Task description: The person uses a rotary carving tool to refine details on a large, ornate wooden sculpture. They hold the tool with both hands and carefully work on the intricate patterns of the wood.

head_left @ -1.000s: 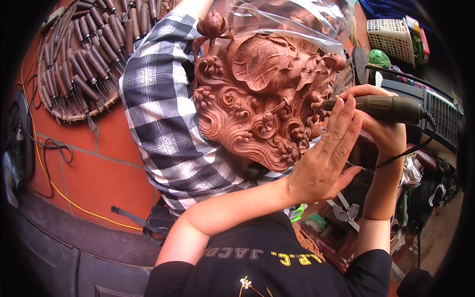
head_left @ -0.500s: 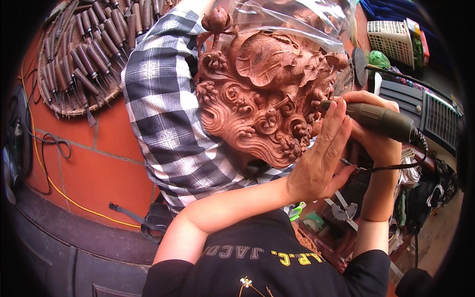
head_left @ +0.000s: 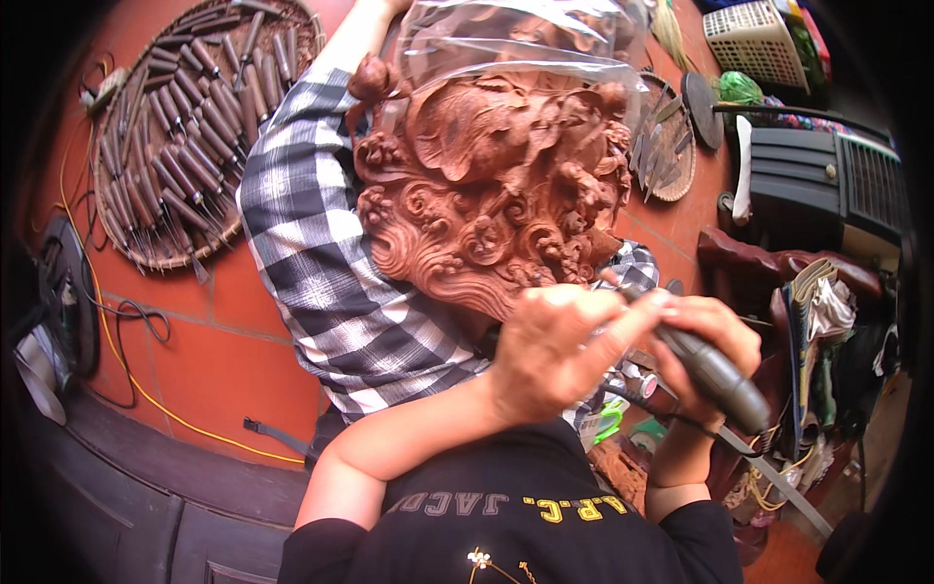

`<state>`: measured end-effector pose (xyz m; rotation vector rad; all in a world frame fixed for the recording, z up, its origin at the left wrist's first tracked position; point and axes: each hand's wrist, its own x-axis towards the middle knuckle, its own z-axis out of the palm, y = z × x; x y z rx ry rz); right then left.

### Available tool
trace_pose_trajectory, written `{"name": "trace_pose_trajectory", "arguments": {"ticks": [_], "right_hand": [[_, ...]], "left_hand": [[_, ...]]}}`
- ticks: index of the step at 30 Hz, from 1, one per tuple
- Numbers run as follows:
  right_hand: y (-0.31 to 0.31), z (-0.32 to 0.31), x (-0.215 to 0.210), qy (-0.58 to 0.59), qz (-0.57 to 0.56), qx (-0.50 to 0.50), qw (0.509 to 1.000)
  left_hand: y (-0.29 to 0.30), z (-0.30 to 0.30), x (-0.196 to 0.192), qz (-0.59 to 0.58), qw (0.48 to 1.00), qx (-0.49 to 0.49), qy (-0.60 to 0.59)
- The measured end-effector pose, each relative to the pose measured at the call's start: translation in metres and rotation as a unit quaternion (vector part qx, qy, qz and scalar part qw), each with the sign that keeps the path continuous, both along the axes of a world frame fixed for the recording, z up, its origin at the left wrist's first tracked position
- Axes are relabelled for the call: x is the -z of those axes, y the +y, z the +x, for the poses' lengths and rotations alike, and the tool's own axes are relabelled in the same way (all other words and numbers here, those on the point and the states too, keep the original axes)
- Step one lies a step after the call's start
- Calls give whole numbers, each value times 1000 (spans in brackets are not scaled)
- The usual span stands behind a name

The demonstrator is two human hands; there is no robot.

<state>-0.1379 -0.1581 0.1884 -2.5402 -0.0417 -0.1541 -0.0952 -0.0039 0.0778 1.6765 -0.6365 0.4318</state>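
Carved wooden sculpture [head_left: 486,224], at the right edge of the plaid cloth [head_left: 306,253], seems well shaped, its waves [head_left: 418,258] and leaves [head_left: 448,141] already cut; what remains cannot be told. Whether the left hand's [head_left: 545,346] fingers grip anything is unclear; the right hand's [head_left: 722,323] are clamped around a dark, corded tool [head_left: 718,378].

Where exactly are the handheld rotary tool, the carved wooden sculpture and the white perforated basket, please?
Handheld rotary tool [head_left: 715,375]: head view, on its cylindrical body.
Carved wooden sculpture [head_left: 484,209]: head view, on its scrolled relief.
White perforated basket [head_left: 754,49]: head view, on its holed side wall.
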Motion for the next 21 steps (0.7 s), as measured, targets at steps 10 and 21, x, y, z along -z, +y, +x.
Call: {"name": "trace_pose_trajectory", "arguments": {"ticks": [10, 21], "right_hand": [[35, -1, 40, -147, -18, -44, 988], [97, 24, 94, -334, 189, -112, 917]], "left_hand": [[38, 28, 22, 155, 976, 70, -136], [33, 28, 8, 167, 984, 23, -55]]}}
